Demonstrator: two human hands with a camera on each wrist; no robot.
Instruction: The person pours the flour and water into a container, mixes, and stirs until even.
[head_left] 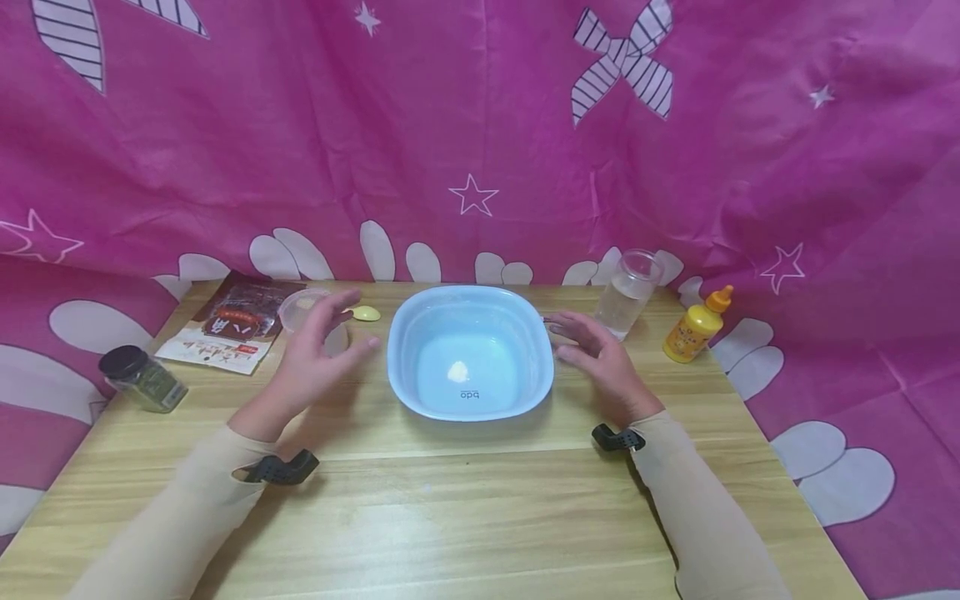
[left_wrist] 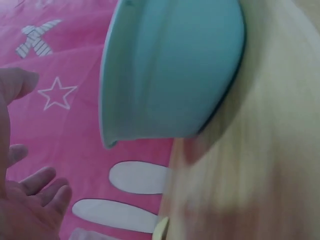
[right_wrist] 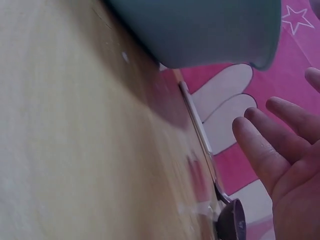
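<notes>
Sleeves (head_left: 172, 517) nearest, left hand (head_left: 309, 358) and right hand (head_left: 602, 360) flanked bowl (head_left: 408, 367), nine/three o'clock, empty, apart, likely mid-reach, needing inward grip.

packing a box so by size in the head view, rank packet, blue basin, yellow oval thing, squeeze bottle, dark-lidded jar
1. Blue basin
2. Packet
3. Squeeze bottle and dark-lidded jar: too alike to rank
4. Yellow oval thing

The pale-blue, rounded-rectangular plastic basin (head_left: 498, 358) bore dark letters (head_left: 469, 395) appearing as "bdo"; finer print above was illegible. Markings on the brown-and-white flat packet (head_left: 231, 323) and yellow, orange-capped plastic bottle (head_left: 690, 333) were unreadable.
</notes>
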